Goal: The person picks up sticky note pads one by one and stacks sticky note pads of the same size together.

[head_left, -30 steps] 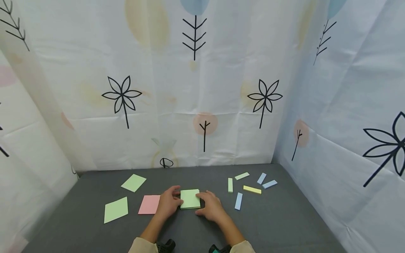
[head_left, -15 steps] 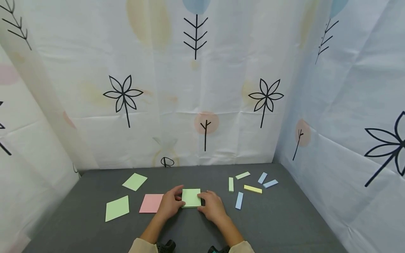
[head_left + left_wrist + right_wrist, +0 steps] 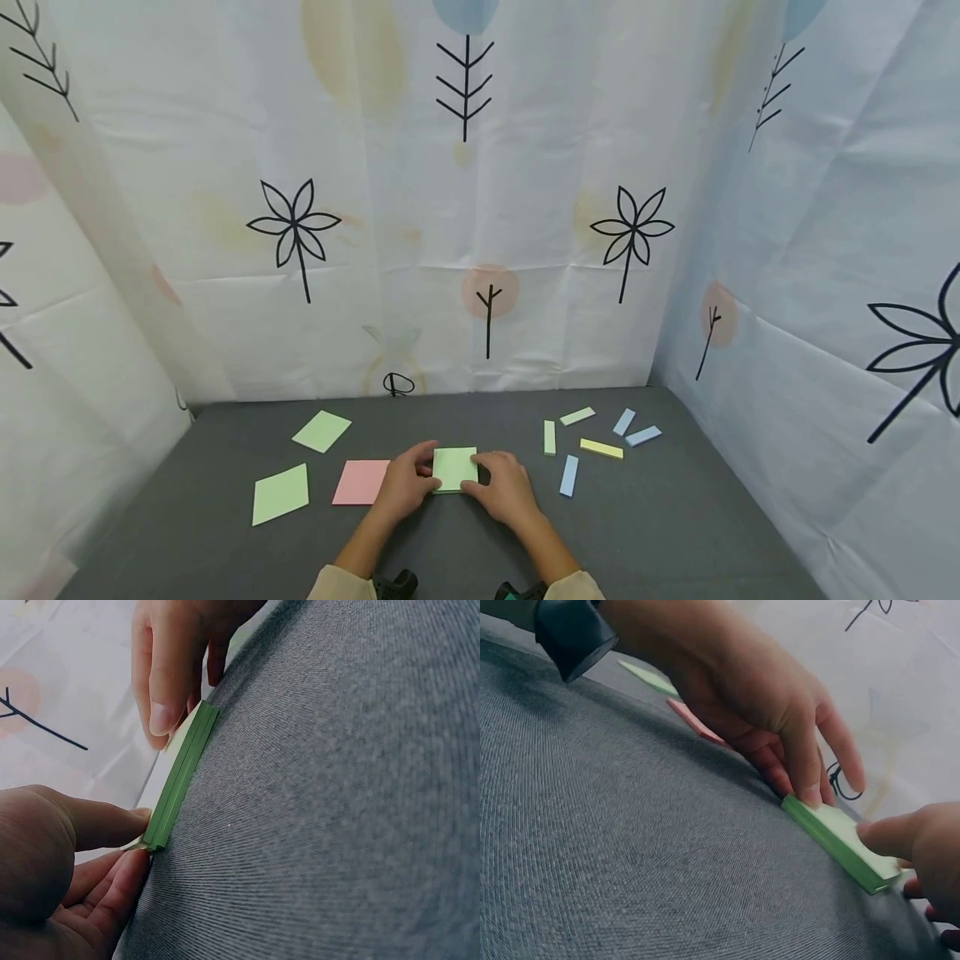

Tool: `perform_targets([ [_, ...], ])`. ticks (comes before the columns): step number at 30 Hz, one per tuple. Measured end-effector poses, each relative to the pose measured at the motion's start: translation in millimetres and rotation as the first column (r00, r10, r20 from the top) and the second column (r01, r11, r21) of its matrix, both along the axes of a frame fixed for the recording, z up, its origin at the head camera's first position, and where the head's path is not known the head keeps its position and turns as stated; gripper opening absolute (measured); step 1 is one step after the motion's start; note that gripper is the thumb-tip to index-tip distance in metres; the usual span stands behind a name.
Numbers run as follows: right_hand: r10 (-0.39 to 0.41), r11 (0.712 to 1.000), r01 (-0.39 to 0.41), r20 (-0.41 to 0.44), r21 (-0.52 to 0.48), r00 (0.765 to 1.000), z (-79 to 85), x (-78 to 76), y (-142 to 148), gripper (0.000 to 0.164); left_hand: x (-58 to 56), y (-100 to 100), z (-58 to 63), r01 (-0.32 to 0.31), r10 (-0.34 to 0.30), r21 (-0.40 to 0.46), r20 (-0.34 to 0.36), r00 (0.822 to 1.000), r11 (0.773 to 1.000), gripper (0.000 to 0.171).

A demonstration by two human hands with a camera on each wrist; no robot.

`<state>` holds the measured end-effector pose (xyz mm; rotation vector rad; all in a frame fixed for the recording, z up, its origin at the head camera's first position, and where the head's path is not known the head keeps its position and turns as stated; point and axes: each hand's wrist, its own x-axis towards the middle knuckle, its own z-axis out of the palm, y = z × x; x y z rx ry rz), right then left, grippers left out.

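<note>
A light green stack of sticky notes lies on the grey table between both hands. In the left wrist view its front edge shows several layers. My left hand holds the left side, its thumb at the near corner. From the right, my right hand grips the stack, with the thumb at the near corner and a finger at the far one. A pink square sticky note pad lies just left of my left hand, partly hidden by it.
Two green square notes, one nearer and one farther, lie at the left. At the right are narrow note strips: green, yellow and blue. White printed cloth stands behind the grey table.
The stack's near edges look more even than a second ago. My right thumb has moved left onto the near corner. The left hand keeps its hold, and the whole view has shifted slightly.
</note>
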<state>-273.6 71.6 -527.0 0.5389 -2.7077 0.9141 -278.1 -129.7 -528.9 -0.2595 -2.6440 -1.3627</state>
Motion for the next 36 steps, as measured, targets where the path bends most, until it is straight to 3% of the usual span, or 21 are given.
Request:
perform_targets([
  [15,0.014,0.998,-0.011,0.036,-0.066,0.999,-5.4,-1.3,1,0.042,1.2,1,2.8,-0.008,0.009,-0.022,0.014,1.000,1.000,0.055],
  [27,0.015,1.000,-0.013,0.081,-0.017,0.997,0.9,-4.4,4,0.042,0.9,1,2.7,-0.010,0.010,-0.023,0.019,1.000,1.000,0.050],
  [36,0.012,1.000,-0.013,0.096,0.011,0.995,4.3,-3.4,4,0.040,6.6,-2,2.5,-0.005,0.004,0.008,0.028,1.000,1.000,0.048],
])
